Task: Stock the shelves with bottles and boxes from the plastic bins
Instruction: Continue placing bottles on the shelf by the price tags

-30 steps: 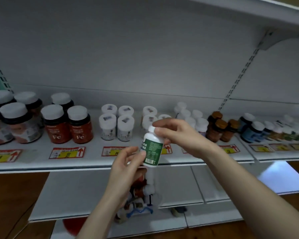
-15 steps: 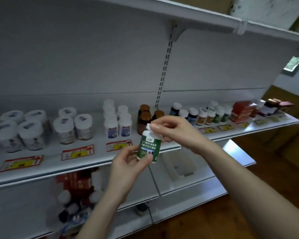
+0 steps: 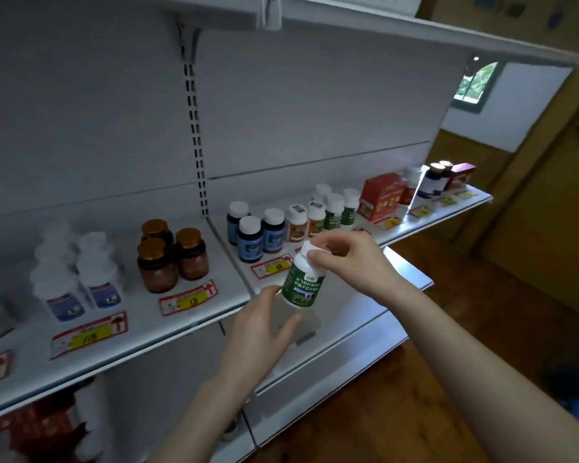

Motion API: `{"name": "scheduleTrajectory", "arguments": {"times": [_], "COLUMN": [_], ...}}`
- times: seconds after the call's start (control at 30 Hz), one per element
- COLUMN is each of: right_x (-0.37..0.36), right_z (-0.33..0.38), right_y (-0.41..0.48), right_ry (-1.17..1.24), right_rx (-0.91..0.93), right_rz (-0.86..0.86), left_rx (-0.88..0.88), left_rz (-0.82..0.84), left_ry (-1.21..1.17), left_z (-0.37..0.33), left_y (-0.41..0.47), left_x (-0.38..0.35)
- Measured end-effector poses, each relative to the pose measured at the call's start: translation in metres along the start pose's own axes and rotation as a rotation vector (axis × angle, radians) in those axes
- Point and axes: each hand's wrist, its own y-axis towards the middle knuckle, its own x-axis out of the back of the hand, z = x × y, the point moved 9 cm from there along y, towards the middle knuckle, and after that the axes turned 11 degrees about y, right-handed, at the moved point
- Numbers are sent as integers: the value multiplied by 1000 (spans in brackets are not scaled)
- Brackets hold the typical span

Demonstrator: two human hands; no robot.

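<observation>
Bottle (image 3: pixel 303 285) hanging at frame centre, before shelf (image 3: pixel 141 329).
Right hand (image 3: pixel 351 262) is pinching its cap; left hand (image 3: pixel 264 325) is hovering open just below, holding nothing.

- The right hand (image 3: pixel 345 262) pinches the bottle (image 3: pixel 303 285) by its cap with curled fingertips; its forearm comes in from 4 o'clock.
- The left hand (image 3: pixel 264 325) is loosely spread at the bottle's 7 o'clock, with its forearm entering from 6 o'clock.

I have only one view, worn on the head, standing near the front of the shelf (image 3: pixel 141 315). It looks forward and down across it, slanted toward its right end.
</observation>
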Motion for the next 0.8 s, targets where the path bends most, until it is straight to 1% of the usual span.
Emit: {"name": "scheduleTrajectory", "arguments": {"times": [0.17, 0.33, 0.47, 0.63, 0.8], "right_x": [59, 105, 132, 156, 160], "right_z": [-19, -39, -49, -53, -51], "right_y": [35, 63, 79, 116, 171], "right_ry": [-40, -20, -4, -9, -53], "right_rx": [2, 14, 37, 100, 211], "right_rz": [-134, -265, -346, -346, -265], "left_rx": [-127, -234, -339, -355, -259], "left_rz": [54, 93, 70, 26, -29], "left_ry": [167, 272, 347, 408, 512], "left_z": [-13, -26, -35, -50, -56], "left_y": [44, 87, 108, 132, 153], "left_x": [-48, -93, -118, -141, -163]}}
